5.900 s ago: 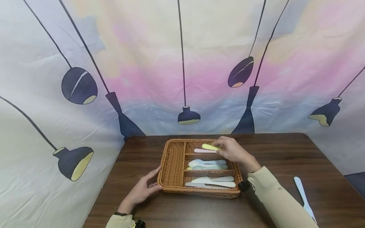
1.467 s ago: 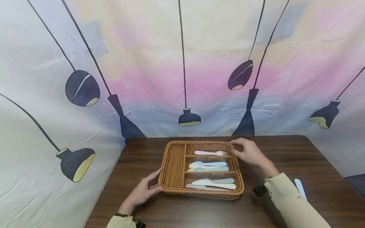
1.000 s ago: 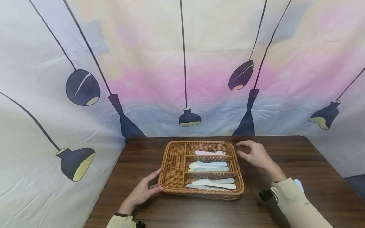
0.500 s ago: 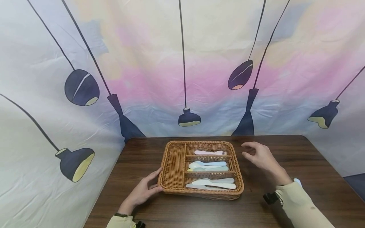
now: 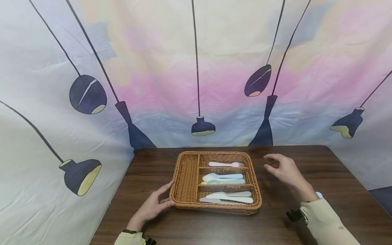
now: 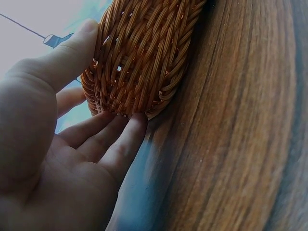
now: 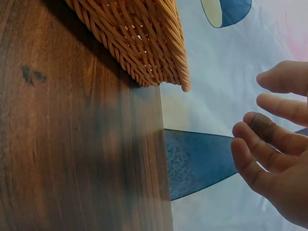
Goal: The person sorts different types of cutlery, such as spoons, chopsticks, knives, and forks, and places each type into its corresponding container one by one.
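A brown wicker cutlery basket point(image 5: 186, 180) stands on the table. Its back compartment holds a pale pink fork point(image 5: 222, 164). In the middle one lie pale blue and green spoons point(image 5: 222, 176), with a bit of yellow under them. Several white and grey knives point(image 5: 242, 199) lie at the front. My left hand point(image 5: 152, 205) rests fingertips on the basket's left end; the left wrist view shows its extended fingers point(image 6: 126, 149) against the woven wall. My right hand point(image 5: 285, 171) is raised off the basket's right side, fingers loosely bent, holding nothing.
The light blue end of a utensil point(image 5: 319, 195) peeks out behind the right sleeve point(image 5: 327, 221). The dark wood table point(image 5: 196, 228) backs onto a hanging cloth point(image 5: 226, 85) printed with lamps.
Earlier my right hand held a yellow utensil over the back compartment; that utensil is now out of sight. The hand has since drawn away rightward from the rim. My left hand stays put.
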`<state>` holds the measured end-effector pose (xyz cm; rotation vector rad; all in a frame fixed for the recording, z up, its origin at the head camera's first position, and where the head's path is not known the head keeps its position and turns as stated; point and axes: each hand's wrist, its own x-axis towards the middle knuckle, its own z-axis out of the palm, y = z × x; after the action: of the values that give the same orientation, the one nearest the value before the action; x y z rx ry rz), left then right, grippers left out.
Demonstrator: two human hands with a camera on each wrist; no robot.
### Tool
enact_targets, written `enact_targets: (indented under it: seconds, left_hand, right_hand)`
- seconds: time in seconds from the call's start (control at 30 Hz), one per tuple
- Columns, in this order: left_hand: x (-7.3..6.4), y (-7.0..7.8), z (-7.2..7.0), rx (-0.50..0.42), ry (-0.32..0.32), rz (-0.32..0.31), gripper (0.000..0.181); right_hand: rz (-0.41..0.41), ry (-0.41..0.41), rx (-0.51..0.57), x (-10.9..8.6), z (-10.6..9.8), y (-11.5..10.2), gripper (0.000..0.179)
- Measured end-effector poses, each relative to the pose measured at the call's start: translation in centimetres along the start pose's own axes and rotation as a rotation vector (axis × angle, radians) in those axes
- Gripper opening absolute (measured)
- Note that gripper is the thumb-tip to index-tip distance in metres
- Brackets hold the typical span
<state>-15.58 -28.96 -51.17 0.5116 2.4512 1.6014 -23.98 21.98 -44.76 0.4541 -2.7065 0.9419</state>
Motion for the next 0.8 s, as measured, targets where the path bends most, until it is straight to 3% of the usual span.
enact_targets:
  seconds: [0.8]
  left_hand:
    - [-0.1, -0.1, 0.0, -0.008, 0.002, 0.012, 0.081]
  right_hand:
    - [0.058, 0.033, -0.082, -3.6, -1.7, 1.8, 0.034]
